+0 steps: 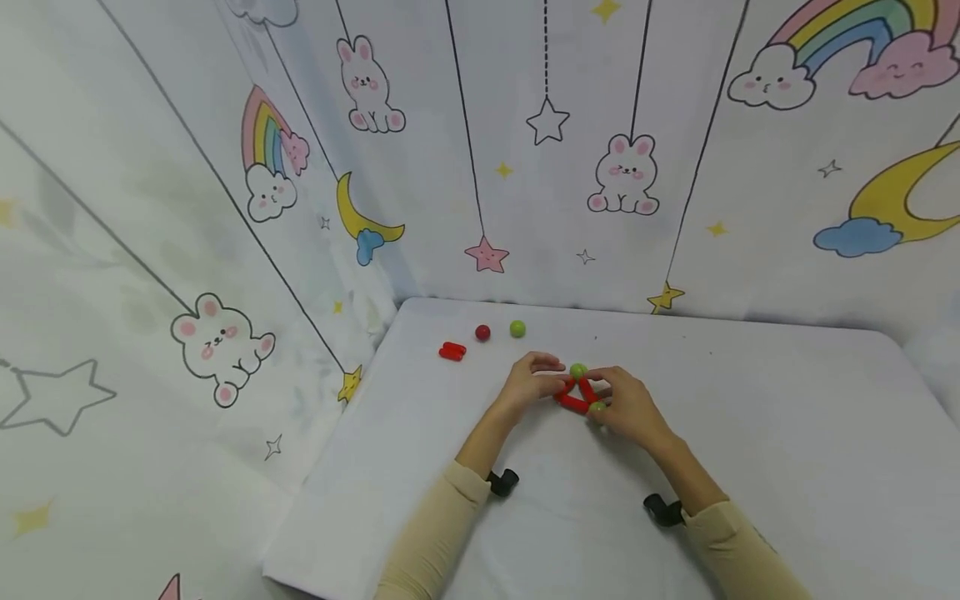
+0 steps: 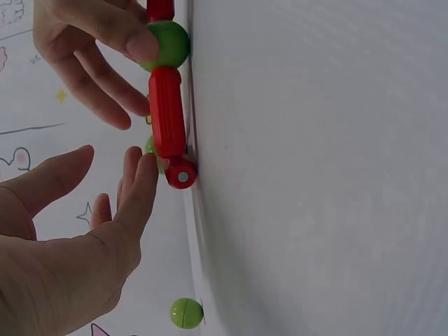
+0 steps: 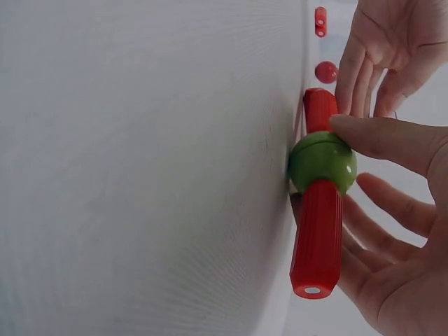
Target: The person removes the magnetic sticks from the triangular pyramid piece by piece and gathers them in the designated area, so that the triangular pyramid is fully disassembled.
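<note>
Red magnetic rods (image 1: pixel 574 404) and green balls form a small triangle on the table, a far green ball (image 1: pixel 577 370) at its top corner. My right hand (image 1: pixel 633 410) holds the near green ball (image 3: pixel 323 162), its thumb on the ball and its fingers curled behind. From that ball another red rod (image 3: pixel 316 241) sticks out toward the right wrist, its metal-tipped end free; the hand hides it in the head view. My left hand (image 1: pixel 528 386) is at the triangle's left corner, fingers loosely extended and thumb apart. Whether its fingertips touch the rods I cannot tell.
Toward the back left of the white table (image 1: pixel 787 433) lie a loose red ball (image 1: pixel 483 332), a loose green ball (image 1: pixel 517 328) and a pair of red rods (image 1: pixel 452 351). A patterned curtain (image 1: pixel 525 200) borders the table at the back and left.
</note>
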Demonstrator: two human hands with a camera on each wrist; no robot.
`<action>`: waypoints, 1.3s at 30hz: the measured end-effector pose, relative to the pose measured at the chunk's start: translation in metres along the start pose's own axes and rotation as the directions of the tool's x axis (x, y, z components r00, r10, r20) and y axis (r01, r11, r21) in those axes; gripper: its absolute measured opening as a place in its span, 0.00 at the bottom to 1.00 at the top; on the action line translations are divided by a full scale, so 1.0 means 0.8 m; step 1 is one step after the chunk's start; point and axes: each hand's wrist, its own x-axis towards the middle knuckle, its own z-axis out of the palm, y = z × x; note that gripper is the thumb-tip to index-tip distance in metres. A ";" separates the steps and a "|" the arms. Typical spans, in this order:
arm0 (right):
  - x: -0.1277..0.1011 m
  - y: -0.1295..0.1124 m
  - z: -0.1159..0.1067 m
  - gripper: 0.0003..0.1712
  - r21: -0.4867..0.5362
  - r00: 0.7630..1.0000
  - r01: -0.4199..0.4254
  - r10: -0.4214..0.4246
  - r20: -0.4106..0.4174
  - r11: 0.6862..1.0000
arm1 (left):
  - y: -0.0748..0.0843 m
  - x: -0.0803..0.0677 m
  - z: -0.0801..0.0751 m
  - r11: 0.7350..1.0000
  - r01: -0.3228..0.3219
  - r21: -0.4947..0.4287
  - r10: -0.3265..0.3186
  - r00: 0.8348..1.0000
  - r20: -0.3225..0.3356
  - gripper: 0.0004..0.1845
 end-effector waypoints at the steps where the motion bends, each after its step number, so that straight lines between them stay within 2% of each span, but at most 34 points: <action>1: -0.001 0.000 -0.001 0.35 0.002 1.000 -0.008 0.008 -0.001 1.000 | 0.000 0.000 0.003 1.000 -0.003 0.004 0.003 1.000 0.007 0.26; 7: -0.001 0.001 -0.004 0.36 -0.012 0.999 -0.042 0.042 -0.003 0.999 | 0.000 -0.001 0.012 0.999 -0.005 0.035 0.004 0.999 0.032 0.25; 13: -0.001 -0.003 -0.007 0.37 -0.014 1.000 -0.022 0.022 -0.010 1.000 | 0.003 -0.003 0.016 0.996 -0.001 0.084 -0.003 0.999 0.045 0.22; 22: -0.001 0.002 -0.013 0.37 0.066 0.997 -0.057 0.055 0.046 0.996 | -0.001 -0.003 0.015 0.992 0.005 0.124 -0.017 0.996 0.091 0.24; 32: 0.001 0.010 -0.013 0.36 0.096 0.993 -0.088 0.079 0.088 0.992 | -0.002 -0.006 0.012 0.991 0.026 0.133 -0.038 0.995 0.088 0.24; 39: 0.002 0.013 -0.012 0.36 0.106 0.991 -0.106 0.096 0.093 0.989 | -0.005 -0.005 0.009 0.985 0.016 0.170 -0.024 0.999 0.044 0.25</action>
